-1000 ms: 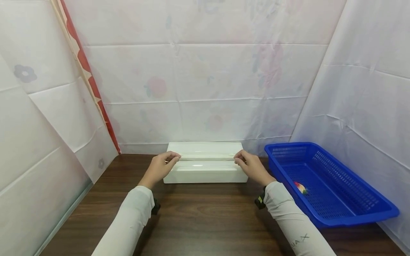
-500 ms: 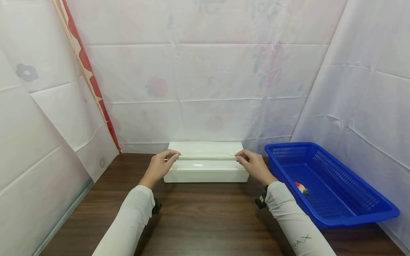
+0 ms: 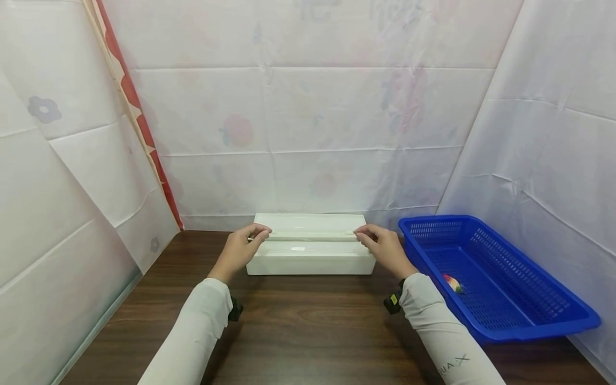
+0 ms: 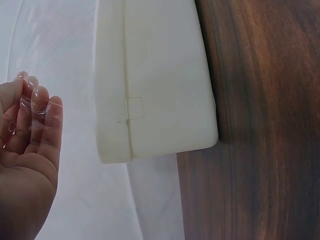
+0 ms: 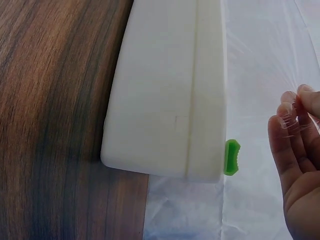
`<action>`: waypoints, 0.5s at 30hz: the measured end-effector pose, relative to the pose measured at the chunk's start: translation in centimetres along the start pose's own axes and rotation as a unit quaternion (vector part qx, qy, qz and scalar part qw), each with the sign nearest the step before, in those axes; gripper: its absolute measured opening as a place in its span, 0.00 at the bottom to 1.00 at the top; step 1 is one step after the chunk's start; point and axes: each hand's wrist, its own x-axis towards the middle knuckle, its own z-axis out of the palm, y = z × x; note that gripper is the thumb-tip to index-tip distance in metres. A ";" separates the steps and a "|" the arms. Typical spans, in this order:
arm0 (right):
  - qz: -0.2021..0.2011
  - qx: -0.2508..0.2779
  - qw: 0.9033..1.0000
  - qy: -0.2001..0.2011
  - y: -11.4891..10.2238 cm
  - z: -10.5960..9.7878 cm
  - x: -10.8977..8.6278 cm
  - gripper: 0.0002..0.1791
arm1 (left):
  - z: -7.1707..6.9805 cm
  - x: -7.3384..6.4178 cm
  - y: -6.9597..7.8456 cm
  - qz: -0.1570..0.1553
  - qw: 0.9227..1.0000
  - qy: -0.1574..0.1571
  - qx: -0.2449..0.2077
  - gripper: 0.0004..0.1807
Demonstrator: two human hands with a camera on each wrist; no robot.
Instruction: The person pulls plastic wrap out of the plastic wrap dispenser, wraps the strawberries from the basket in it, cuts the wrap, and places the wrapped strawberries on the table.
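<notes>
A long white plastic-wrap dispenser (image 3: 310,265) lies crosswise on the table, its lid down. Clear plastic wrap (image 5: 287,65) spans above and behind it, faintly visible against the white cloth. My left hand (image 3: 238,251), at the box's left end, pinches one corner of the film between thumb and fingers; the wrap bunches there in the left wrist view. At the right end, my right hand (image 3: 386,250) pinches the other corner the same way. A green slide cutter (image 5: 232,157) sticks out past the box's top edge in the right wrist view.
A blue plastic basket (image 3: 520,267) stands on the right of the brown wooden table (image 3: 308,326). Inside it lies a small red and yellow thing (image 3: 452,283) with a green end. White cloth (image 3: 298,117) hangs behind and at both sides.
</notes>
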 end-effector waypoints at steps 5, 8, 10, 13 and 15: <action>-0.002 0.014 1.000 0.000 -0.3 -0.3 0.0 0.11 | -0.1 0.1 0.0 0.004 1.000 0.003 -0.001 0.15; -0.006 0.021 1.000 0.001 -0.4 -0.5 0.0 0.12 | -0.1 0.2 0.0 0.008 1.000 0.002 -0.009 0.15; -0.008 0.021 1.000 0.003 -0.3 -0.5 0.0 0.13 | -0.1 0.2 -0.1 0.011 1.000 -0.001 -0.018 0.15; -0.010 0.024 1.000 0.005 -0.3 -0.5 0.1 0.14 | -0.2 0.2 -0.1 0.013 1.000 -0.003 -0.028 0.16; -0.013 0.026 1.000 0.006 -0.5 -0.6 0.1 0.13 | -0.3 0.2 -0.1 0.011 0.999 -0.003 -0.030 0.15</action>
